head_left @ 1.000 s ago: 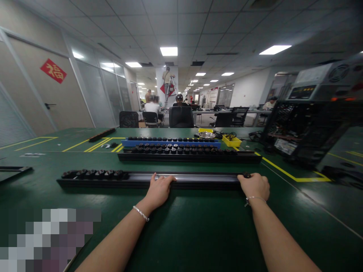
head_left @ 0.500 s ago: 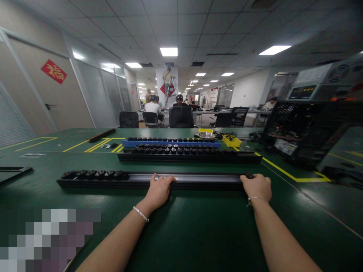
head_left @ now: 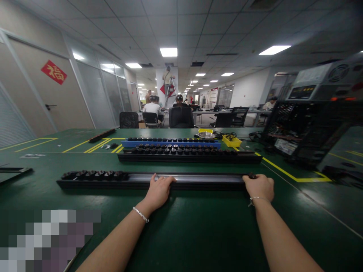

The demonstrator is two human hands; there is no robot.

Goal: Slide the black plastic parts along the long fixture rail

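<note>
A long black rail (head_left: 198,184) with a shiny silver channel lies crosswise in front of me. Several small black pieces with metal bits (head_left: 99,174) fill its left end. Around the rail's near edge, close to its middle, my left hand (head_left: 160,192) is closed, fingertips on the silver channel. My right hand (head_left: 260,187) is closed at the rail's right end on a small black piece (head_left: 252,175). Most of that piece is hidden by the fingers, and I cannot tell whether it sits in the channel.
Beyond lie another black rail (head_left: 187,157) and a blue rail (head_left: 133,143), both bearing black pieces. Farther back are a metal bowl (head_left: 206,135) and a yellow bin (head_left: 232,142) with cables. An opened computer case (head_left: 295,128) stands at right. People sit at desks behind.
My right hand has shifted slightly to the right with the small black piece. My left hand and the rail stay practically where they were.
</note>
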